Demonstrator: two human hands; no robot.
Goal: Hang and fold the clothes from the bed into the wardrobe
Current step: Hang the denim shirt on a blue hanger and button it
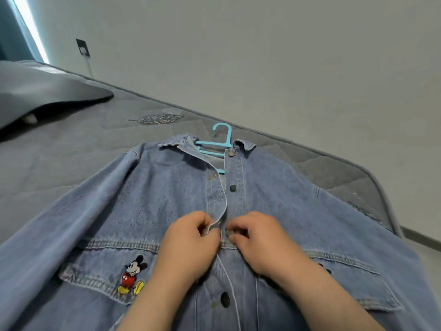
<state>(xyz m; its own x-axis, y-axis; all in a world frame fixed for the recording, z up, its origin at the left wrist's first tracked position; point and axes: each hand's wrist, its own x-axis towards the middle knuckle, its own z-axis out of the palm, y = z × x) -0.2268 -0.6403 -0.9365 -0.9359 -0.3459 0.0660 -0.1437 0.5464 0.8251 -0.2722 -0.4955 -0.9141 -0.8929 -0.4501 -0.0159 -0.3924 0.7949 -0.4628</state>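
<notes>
A pale wall (262, 56) fills the upper part of the view, with a bed (71, 163) under a grey quilted cover running along it. A denim jacket (155, 199) lies face up on the bed, spread wide, its collar toward the wall and its hem toward the person; its sleeves trail off to either side. A dark pillow (47, 91) sits at the far left of the bed, well apart from the jacket.

Both hands are at the middle of the jacket front, close together. The left hand (188, 249) has its fingers (207, 231) curled, pinching the edge of the front flap on its side, which is lifted and folded back a little above the grip. The right hand (262, 242) has its fingers (236, 231) curled down onto the opposite button strip, pinching it just beside the left hand.

A light blue hanger (224, 137) is inside the jacket, its hook sticking out past the collar and its bars showing in the open neck. A leaf motif (160, 118) is stitched into the cover beyond the collar. A cartoon mouse patch (132, 275) is on the chest pocket by the left wrist. A dark socket (82, 47) is on the wall. One snap (233, 187) shows above the hands and another (225, 299) below them, between the forearms.
</notes>
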